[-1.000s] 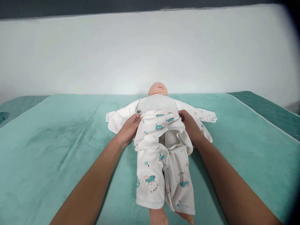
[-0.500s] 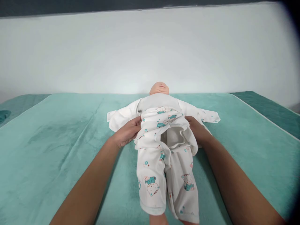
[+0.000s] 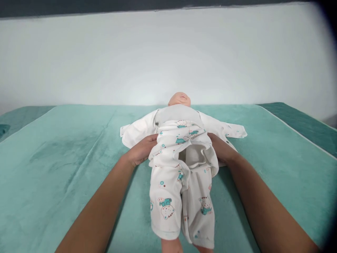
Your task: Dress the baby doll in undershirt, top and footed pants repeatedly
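Note:
A baby doll (image 3: 180, 99) lies on its back, head toward the wall and feet toward me. It has on a white long-sleeved shirt (image 3: 143, 128), spread wide at both sides, and white baby pants (image 3: 164, 189) printed with small animals. The open crotch of the pants gapes in the middle. At the left side of the waist, my left hand (image 3: 142, 150) is closed on the pants, its fingertips tucked behind the cloth. On the opposite side my right hand (image 3: 222, 149) grips the pants too; most of its fingers are hidden. Bare doll feet (image 3: 171, 246) stick out below the cuffs.
A light green blanket (image 3: 65, 168) covers the surface under the doll. Darker green cloth (image 3: 302, 121) shows beyond its right edge and at the far left. A white wall (image 3: 168, 52) rises right behind the doll's head.
The pant legs and feet have shifted a little to the left. My left hand has slid its fingers further behind the waist cloth; the right hand is almost in the same place.

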{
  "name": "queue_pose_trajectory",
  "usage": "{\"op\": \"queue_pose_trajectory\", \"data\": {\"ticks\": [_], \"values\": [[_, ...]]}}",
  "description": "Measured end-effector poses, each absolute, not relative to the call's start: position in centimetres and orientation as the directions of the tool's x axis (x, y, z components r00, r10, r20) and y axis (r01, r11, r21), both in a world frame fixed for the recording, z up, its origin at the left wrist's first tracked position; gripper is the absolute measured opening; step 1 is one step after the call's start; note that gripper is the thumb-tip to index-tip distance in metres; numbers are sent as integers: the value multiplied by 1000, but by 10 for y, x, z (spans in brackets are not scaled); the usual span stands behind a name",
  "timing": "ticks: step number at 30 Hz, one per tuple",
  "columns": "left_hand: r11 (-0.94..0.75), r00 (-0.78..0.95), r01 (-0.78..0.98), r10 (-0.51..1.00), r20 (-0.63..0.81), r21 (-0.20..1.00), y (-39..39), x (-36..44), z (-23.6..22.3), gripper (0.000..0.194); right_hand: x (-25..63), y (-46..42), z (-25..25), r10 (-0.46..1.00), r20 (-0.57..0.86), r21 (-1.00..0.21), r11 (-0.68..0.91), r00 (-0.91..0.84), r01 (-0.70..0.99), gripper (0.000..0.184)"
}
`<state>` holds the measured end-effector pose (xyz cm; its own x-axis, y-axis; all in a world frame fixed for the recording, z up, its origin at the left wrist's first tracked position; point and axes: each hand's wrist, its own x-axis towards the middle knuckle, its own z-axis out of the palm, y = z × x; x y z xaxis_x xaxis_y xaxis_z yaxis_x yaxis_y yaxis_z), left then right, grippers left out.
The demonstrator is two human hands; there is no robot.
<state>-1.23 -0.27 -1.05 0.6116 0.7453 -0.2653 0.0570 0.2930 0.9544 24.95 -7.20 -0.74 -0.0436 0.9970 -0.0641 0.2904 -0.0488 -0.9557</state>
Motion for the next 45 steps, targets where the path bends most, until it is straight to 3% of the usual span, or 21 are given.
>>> {"op": "queue_pose_trajectory", "data": {"ticks": [6,12,19,32,36,40,45], "values": [[302,566,17,783,-258,953,-1,-11,-16,26,254,-68,-13,990,43,-905,95,-132,415,24],[226,522,-60,837,-162,972,-11,-5,-7,25,249,-69,-11,983,91,-920,145,-161,365,35],[248,519,-125,841,-150,961,-13,-5,-5,32,248,-68,-12,983,113,-913,162,-147,375,46],[-206,622,89,776,108,974,-9,-8,-1,30,247,-63,-20,973,226,-872,219,-36,437,31],[-178,577,95,811,91,980,-6,-8,-3,28,247,-64,-18,972,235,-858,212,-10,468,28],[-34,469,60,883,2,998,-3,-7,-13,21,245,-66,-15,970,243,-868,222,-12,445,28],[103,422,-76,905,-61,992,-5,-3,-16,21,242,-68,-11,976,217,-908,197,14,369,25]]}}
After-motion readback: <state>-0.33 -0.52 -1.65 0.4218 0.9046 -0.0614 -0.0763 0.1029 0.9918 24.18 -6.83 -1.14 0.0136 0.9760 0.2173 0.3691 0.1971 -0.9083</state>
